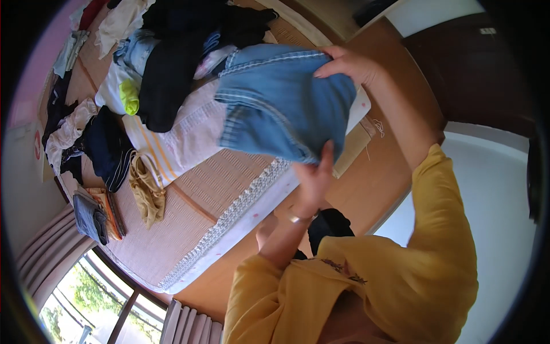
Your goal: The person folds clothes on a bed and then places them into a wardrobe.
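Note:
Blue denim jeans (281, 97) with pale stitched seams hang between my hands above the near edge of the bed, doubled over and slightly blurred. My left hand (318, 178) grips their lower edge, thumb on the denim and the fingers partly hidden. At the upper right corner, my right hand (349, 66) pinches the cloth, with the thumb in front and the other fingers mostly behind it. Just left of the jeans lie a black garment (172, 80) and a white cloth with yellow stripes (152, 146).
Clothes are heaped over the far part of the bed (195, 189), with a bright yellow-green bundle (129, 96) among them. Toward the left lie a tan garment (146, 189), a dark blue garment (107, 146) and a folded stack (91, 218). A curtained window (103, 292) is at lower left.

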Demonstrator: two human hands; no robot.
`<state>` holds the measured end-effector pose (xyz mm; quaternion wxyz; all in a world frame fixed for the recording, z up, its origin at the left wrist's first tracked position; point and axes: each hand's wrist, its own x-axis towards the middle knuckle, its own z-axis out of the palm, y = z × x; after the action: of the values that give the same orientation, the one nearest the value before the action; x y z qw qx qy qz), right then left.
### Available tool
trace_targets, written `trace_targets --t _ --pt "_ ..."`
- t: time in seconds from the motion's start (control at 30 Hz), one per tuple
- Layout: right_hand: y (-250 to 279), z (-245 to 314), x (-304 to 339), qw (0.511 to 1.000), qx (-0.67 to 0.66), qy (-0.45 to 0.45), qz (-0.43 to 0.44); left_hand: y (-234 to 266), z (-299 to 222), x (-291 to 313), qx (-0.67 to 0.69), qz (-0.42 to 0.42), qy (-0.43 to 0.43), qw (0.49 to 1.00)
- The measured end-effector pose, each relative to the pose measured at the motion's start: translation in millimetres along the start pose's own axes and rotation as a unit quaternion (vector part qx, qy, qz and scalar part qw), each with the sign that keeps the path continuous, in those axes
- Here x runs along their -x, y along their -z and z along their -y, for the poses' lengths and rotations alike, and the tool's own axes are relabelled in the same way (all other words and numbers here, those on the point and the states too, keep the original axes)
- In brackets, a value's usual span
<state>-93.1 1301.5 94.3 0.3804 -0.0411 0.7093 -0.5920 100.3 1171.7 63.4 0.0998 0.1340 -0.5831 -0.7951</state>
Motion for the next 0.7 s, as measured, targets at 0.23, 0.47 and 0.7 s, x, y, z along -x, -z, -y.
trace_targets --t 0.23,0.47,0.7 --pt "127.1 -148.9 -75.2 0.958 0.275 0.017 -0.08 -93.6 214.8 -10.0 0.094 -0.071 0.191 0.974" --pt "133.0 -161.2 -109.0 0.942 0.331 -0.042 0.034 -65.6 231.2 -40.4 0.105 -0.065 0.161 0.979" --pt "146.8 -199.2 -69.3 0.984 0.09 -0.104 0.109 -65.4 207.4 -42.9 0.158 -0.047 0.308 0.937"
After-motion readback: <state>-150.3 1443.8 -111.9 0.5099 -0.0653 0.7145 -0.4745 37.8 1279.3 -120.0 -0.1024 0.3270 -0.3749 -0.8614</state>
